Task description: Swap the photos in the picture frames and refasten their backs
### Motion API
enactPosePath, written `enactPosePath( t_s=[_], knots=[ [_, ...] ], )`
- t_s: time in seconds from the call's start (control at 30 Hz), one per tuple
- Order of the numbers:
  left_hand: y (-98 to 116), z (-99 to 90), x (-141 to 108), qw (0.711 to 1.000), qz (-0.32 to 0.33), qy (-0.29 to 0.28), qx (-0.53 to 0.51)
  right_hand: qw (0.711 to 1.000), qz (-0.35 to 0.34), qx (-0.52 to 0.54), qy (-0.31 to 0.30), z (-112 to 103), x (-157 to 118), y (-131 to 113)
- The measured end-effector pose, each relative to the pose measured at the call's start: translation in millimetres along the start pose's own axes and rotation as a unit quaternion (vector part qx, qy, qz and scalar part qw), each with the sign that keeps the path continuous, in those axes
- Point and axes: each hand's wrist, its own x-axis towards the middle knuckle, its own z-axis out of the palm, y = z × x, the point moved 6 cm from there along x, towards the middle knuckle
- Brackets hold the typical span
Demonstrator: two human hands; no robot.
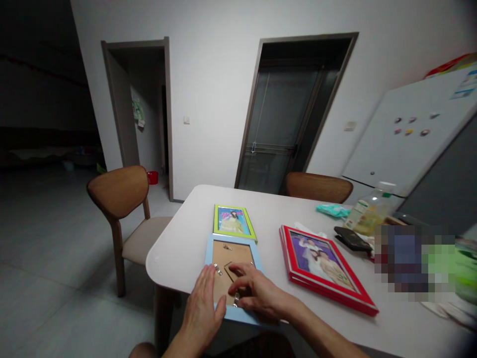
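Observation:
A light blue picture frame (239, 314) lies face down near the table's front edge, its brown backboard (220, 254) facing up. Small metal clips sit around the board: one at the top (227, 246), one at the left (217, 269), one at the bottom (236, 299). My left hand (204, 303) rests along the frame's left side, fingers straight, fingertips by the left clip. Bent over the board's lower right is my right hand (257, 292), thumb beside the bottom clip and fingers apart. A thin angled line, perhaps the stand's outline, shows by its index finger; the lower right corner is partly hidden.
Behind the blue frame lies a green picture frame (234, 233). Stacked red picture frames (331, 288) are at the right. Farther right are a black wallet-like object (352, 238), a clear bottle (368, 214) and a teal packet (331, 211). Wooden chairs (121, 191) stand around the white table (175, 243).

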Motion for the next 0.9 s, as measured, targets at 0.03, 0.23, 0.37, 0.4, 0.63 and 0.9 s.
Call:
enactPosePath(
  t_s=[0.03,0.23,0.37,0.4,0.63,0.9],
  knots=[
    [-0.3,0.6,-0.3,1.0,0.002,0.007,0.0,1.0,0.0,-0.005,0.009,1.4,-2.2,-1.5],
    [-0.7,1.2,-0.9,1.0,0.012,0.026,0.007,0.995,-0.004,-0.023,0.095,8.4,-0.9,1.2],
    [0.3,1.9,-1.0,0.999,0.018,0.017,0.021,0.984,0.052,-0.035,0.169,5.9,-5.5,12.7],
    [-0.2,2.7,-1.1,0.999,0.02,0.016,0.022,0.98,0.063,-0.047,0.184,5.2,-6.4,14.1],
    [-6.3,8.3,3.4,0.999,0.015,0.011,-0.037,0.97,0.11,-0.066,0.209,-13.8,-0.5,10.3],
    [-13.6,-37.8,32.6,0.905,-0.154,0.07,-0.391,0.97,0.038,-0.041,0.236,-41.2,7.9,-40.8]
  ],
)
